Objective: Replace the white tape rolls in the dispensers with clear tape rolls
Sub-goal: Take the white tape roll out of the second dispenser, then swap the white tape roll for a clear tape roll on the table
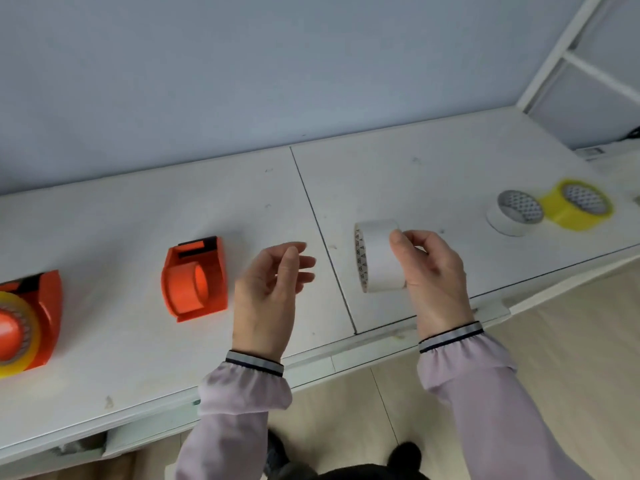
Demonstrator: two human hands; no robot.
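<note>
My right hand (431, 268) grips a white tape roll (377, 258) above the white table, its core facing left. My left hand (273, 289) hovers open with fingers spread, holding nothing, just right of an orange dispenser (195, 278) whose spool carries no tape. At the far left edge stands a second orange dispenser (45, 317) with a clear yellowish tape roll (17, 334) on its spool. Far right on the table lie another white tape roll (514, 213) and a clear yellowish roll (576, 204), side by side and touching.
The white table (138, 358) has a seam running front to back between my hands. A pale wall rises behind it, and a white frame (554, 53) stands at the top right. The front edge drops to a light wood floor.
</note>
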